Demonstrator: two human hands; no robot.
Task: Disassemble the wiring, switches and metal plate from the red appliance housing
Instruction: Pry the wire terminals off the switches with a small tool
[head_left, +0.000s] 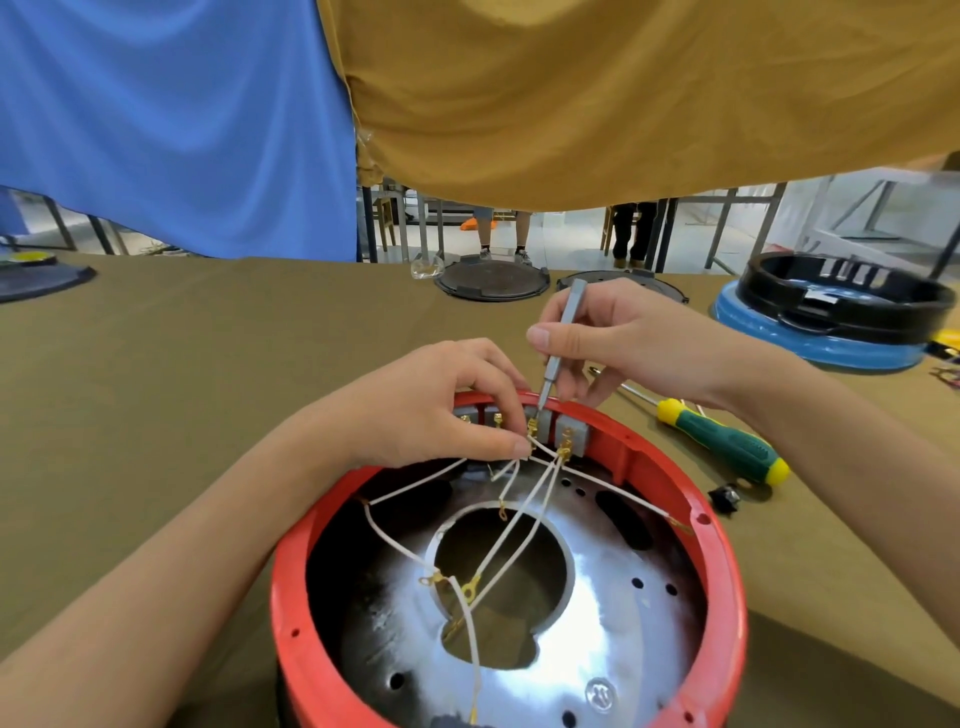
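The round red housing (727, 566) lies open side up at the bottom centre. A shiny metal plate (613, 623) with a large middle hole sits inside it. White wires (511, 530) with brass terminals cross over the plate to grey switches (571, 434) along the far rim. My left hand (441, 405) pinches a brass terminal at one switch. My right hand (623, 343) grips a thin grey screwdriver (561, 343), its tip down at that same switch.
A green and yellow screwdriver (727, 441) lies right of the housing, with a small black part (727, 499) near it. A black ring on a blue base (836, 317) stands at the far right. Dark round lids (491, 280) lie at the table's far edge.
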